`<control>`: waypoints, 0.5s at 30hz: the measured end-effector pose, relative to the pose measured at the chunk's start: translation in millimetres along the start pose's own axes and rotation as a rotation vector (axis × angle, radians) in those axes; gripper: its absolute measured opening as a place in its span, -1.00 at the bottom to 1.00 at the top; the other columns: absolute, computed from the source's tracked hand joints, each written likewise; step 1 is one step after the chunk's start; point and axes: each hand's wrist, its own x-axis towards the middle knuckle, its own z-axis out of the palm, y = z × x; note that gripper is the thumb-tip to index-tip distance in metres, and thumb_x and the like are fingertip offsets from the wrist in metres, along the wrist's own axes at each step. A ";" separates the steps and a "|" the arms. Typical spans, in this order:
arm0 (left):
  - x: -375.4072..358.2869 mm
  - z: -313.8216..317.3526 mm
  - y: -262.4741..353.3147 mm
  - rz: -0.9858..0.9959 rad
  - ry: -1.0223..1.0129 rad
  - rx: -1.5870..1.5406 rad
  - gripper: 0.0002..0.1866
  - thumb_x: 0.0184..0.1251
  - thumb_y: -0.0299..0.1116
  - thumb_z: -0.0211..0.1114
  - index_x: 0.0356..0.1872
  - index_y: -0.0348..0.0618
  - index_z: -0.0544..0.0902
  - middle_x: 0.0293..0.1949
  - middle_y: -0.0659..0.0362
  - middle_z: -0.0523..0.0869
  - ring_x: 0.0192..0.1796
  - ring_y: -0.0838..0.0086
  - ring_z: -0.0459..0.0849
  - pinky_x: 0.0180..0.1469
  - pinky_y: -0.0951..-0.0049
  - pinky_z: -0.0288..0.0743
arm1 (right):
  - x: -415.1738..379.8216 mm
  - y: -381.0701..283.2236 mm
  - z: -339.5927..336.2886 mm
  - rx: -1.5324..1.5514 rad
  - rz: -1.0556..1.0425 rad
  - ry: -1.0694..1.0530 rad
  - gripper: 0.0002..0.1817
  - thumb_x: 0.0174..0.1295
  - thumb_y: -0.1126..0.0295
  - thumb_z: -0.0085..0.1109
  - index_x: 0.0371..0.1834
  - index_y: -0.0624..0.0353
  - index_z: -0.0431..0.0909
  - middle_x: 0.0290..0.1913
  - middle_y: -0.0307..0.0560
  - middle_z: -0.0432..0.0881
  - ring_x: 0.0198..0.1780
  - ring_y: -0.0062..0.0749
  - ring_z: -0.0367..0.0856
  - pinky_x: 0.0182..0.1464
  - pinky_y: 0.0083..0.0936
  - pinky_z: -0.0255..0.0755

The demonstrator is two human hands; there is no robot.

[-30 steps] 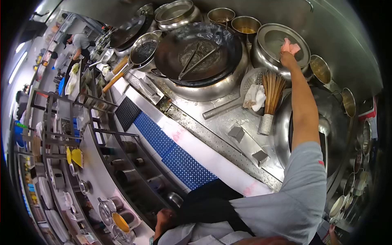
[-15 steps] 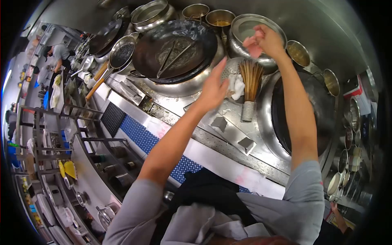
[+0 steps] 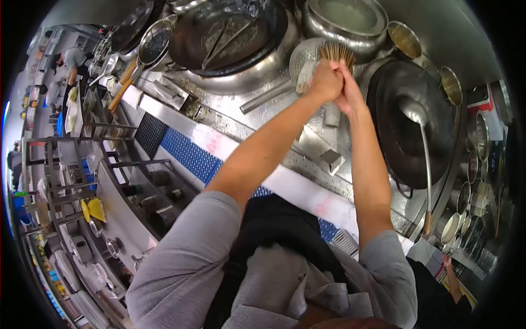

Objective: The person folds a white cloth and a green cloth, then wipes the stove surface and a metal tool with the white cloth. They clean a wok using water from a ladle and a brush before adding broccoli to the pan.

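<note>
My left hand [image 3: 326, 83] and my right hand [image 3: 350, 97] are pressed together above the steel counter. The left fingers are curled against the right hand; most right fingers are hidden, and I cannot make out anything between the hands. Just beyond and below them is a bamboo wok brush [image 3: 338, 52], its bristles fanned out and its bound handle [image 3: 332, 116] partly covered. Beside it lie a perforated skimmer [image 3: 298, 57] with a metal handle [image 3: 266, 100] and a crumpled white cloth [image 3: 306, 74].
A blackened wok [image 3: 183, 41] with a V-shaped metal tool stands at left. At right, a ladle [image 3: 417, 113] rests in another wok [image 3: 392, 142]. A lidded-looking steel pot [image 3: 345, 34] stands behind. A white cloth strip [image 3: 285, 183] runs along the front edge.
My hands, apart and open before, have come together in front of the wok brush. The view has shifted, and the right wok and its ladle are uncovered by my arm.
</note>
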 end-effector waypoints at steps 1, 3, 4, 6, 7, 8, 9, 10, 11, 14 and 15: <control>-15.7 -11.8 6.6 0.124 0.007 0.254 -0.53 0.47 -0.27 0.21 0.27 -0.32 0.42 0.21 -0.19 0.56 0.25 0.08 0.60 0.22 0.06 0.50 | 14.5 3.5 -14.5 -0.010 -0.023 0.018 -0.67 0.62 0.13 -0.05 0.26 0.03 0.50 0.02 -0.18 0.69 -0.06 -0.44 0.69 -0.04 -0.36 0.65; -51.8 -38.4 15.3 0.362 -0.014 0.757 -0.34 0.39 -0.36 0.29 0.46 -0.31 0.29 0.42 -0.22 0.39 0.46 0.05 0.42 0.44 -0.02 0.30 | 7.0 2.4 -26.1 -0.073 0.013 -0.046 -0.77 0.57 0.27 0.07 0.18 0.04 0.51 -0.09 -0.24 0.70 -0.16 -0.50 0.70 -0.12 -0.51 0.64; -57.0 -53.4 12.3 0.513 -0.013 0.708 -0.20 0.29 -0.38 0.36 0.54 -0.24 0.22 0.51 -0.19 0.26 0.53 0.03 0.28 0.51 -0.05 0.15 | -19.3 -13.5 11.6 -0.061 0.041 0.037 -0.75 0.54 0.30 0.12 0.20 0.05 0.51 -0.13 -0.26 0.68 -0.16 -0.54 0.69 -0.17 -0.53 0.62; -55.1 -73.0 6.8 0.766 -0.042 0.762 0.00 0.13 -0.40 0.45 0.62 -0.13 0.12 0.59 -0.14 0.13 0.61 0.00 0.13 0.58 -0.08 0.01 | -18.3 -16.2 -2.8 -0.099 0.023 -0.152 -0.67 0.45 0.43 0.18 0.25 0.07 0.49 -0.09 -0.17 0.66 -0.17 -0.43 0.67 -0.25 -0.53 0.55; -52.4 -78.7 2.6 0.867 -0.083 0.866 0.06 0.07 -0.40 0.48 0.64 -0.09 0.10 0.60 -0.12 0.12 0.60 -0.01 0.13 0.58 -0.08 0.02 | -11.1 -19.4 -14.2 -0.123 0.067 -0.271 -0.58 0.40 0.50 0.18 0.32 0.06 0.44 -0.10 -0.13 0.66 -0.18 -0.38 0.68 -0.30 -0.53 0.51; -51.0 -81.9 1.9 0.970 -0.124 0.966 0.12 0.00 -0.41 0.51 0.65 -0.05 0.07 0.60 -0.11 0.12 0.60 -0.02 0.13 0.57 -0.07 0.03 | 0.4 -29.3 -26.9 -0.156 0.189 -0.457 -0.64 0.41 0.48 0.18 0.25 0.09 0.50 -0.14 -0.14 0.68 -0.20 -0.40 0.69 -0.29 -0.52 0.52; -49.5 -84.3 10.8 1.101 -0.007 0.960 -0.14 0.22 -0.18 0.48 0.56 0.01 0.31 0.45 -0.06 0.43 0.46 0.08 0.41 0.46 0.00 0.29 | 10.6 -35.8 -35.7 -0.185 0.305 -0.647 -0.70 0.42 0.46 0.18 0.19 0.13 0.56 -0.17 -0.15 0.70 -0.23 -0.41 0.69 -0.29 -0.50 0.53; -45.6 -87.3 17.5 1.061 -0.057 0.893 -0.17 0.24 -0.25 0.41 0.55 -0.01 0.29 0.44 -0.08 0.40 0.46 0.07 0.39 0.41 0.08 0.33 | 15.9 -37.0 -33.3 -0.245 0.422 -0.602 -0.84 0.37 0.42 0.25 -0.03 0.12 0.56 -0.34 -0.21 0.59 -0.39 -0.48 0.55 -0.42 -0.54 0.36; -44.4 -89.8 21.0 1.019 -0.102 0.825 -0.20 0.25 -0.32 0.33 0.55 -0.04 0.27 0.43 -0.10 0.37 0.46 0.05 0.37 0.37 0.16 0.38 | 20.4 -36.0 -29.9 -0.307 0.540 -0.558 -0.88 0.32 0.37 0.31 -0.26 0.11 0.55 -0.51 -0.28 0.48 -0.55 -0.55 0.41 -0.54 -0.58 0.19; -30.1 -81.0 13.9 0.967 -0.057 0.930 -0.54 0.33 -0.34 0.23 0.24 -0.15 0.49 0.26 -0.17 0.55 0.21 0.07 0.64 0.16 0.31 0.57 | 33.6 -36.4 -20.4 -0.667 0.705 -0.462 -0.72 0.23 0.36 0.36 -0.59 0.01 0.48 -0.67 -0.35 0.37 -0.68 -0.64 0.29 -0.65 -0.62 0.03; -25.8 -75.0 11.2 0.878 -0.071 0.958 -0.61 0.33 -0.33 0.22 0.17 -0.16 0.54 0.16 -0.14 0.62 0.13 0.08 0.69 0.10 0.28 0.60 | 36.4 -37.0 -20.9 -0.816 0.726 -0.428 -0.68 0.21 0.38 0.35 -0.65 -0.03 0.45 -0.67 -0.35 0.38 -0.66 -0.65 0.31 -0.64 -0.62 0.04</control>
